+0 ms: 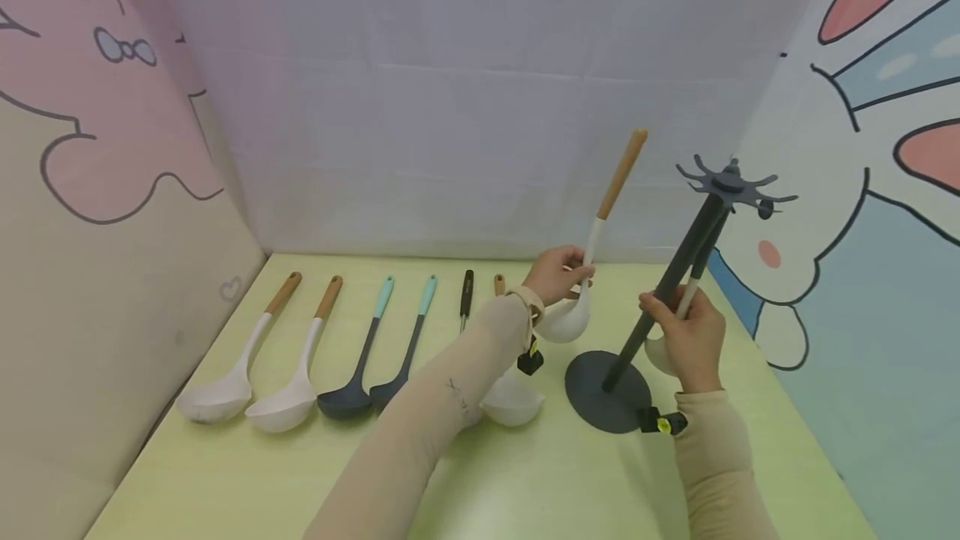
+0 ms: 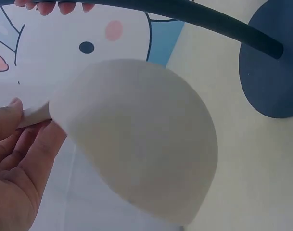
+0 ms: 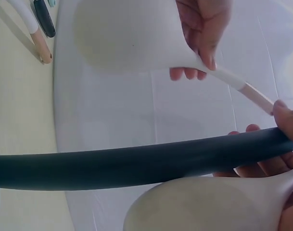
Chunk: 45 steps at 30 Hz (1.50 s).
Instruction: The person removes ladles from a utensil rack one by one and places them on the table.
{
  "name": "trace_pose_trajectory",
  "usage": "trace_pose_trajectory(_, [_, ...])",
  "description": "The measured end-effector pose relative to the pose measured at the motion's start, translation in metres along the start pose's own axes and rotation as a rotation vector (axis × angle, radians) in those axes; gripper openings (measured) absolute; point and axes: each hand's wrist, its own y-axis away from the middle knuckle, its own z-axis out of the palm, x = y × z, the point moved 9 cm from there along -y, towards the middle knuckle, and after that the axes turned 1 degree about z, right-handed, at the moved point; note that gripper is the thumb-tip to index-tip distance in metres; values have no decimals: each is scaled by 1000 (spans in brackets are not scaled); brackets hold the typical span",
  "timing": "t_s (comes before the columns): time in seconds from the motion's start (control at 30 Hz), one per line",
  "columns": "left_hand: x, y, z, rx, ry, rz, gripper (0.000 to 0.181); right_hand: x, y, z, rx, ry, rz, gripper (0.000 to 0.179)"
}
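My left hand [image 1: 555,275] pinches the white neck of a ladle [image 1: 567,323], just above its bowl, with the wooden handle pointing up and leaning right. In the left wrist view the ladle's pale bowl [image 2: 141,139] fills the middle. My right hand [image 1: 696,344] grips the slanted pole of a dark utensil stand [image 1: 678,269], thumb in front and fingers behind. A second ladle [image 1: 703,252], dark-handled with a white shaft, hangs along the pole and passes through that hand; its bowl [image 3: 209,207] shows below the pole in the right wrist view.
On the table [image 1: 300,490], left of the stand's round base [image 1: 607,411], ladles lie in a row: white ones with wooden handles [image 1: 281,413], dark ones with turquoise handles [image 1: 345,402], one with a black handle [image 1: 467,294], and a white bowl [image 1: 513,402]. Curved hooks [image 1: 727,182] crown the stand.
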Motion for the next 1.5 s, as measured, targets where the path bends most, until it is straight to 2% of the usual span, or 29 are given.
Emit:
trace_pose_trajectory(0.33, [-18, 5, -2, 3, -13, -90, 15, 6, -4, -5, -17, -127, 53, 17])
trace_pose_trajectory(0.5, [-32, 8, -2, 9, -51, -143, 17, 7, -7, -6, -28, -191, 72, 15])
trace_pose_trajectory(0.7, [-66, 8, 3, -4, -111, -230, 18, 8, -8, -6, -57, -265, 80, 13])
trace_pose_trajectory(0.83, [-91, 6, 6, -1, -159, -270, 19, 10, -10, -7, -79, -243, 81, 10])
trace_pose_trajectory(1.03, [-116, 10, 13, 6, -205, -315, 23, 12, -12, -11, -145, -237, 69, 14])
trace_pose_trajectory(1.17, [-125, 14, 15, 8, -206, -358, 27, 12, -14, -13, -182, -298, 55, 18])
trace_pose_trajectory(1.27, [-130, 17, 16, 11, -173, -398, 28, 11, -14, -13, -196, -333, 40, 18])
trace_pose_trajectory(1.5, [-138, 22, 21, -11, -145, -474, 29, 8, -15, -14, -204, -338, 7, 17])
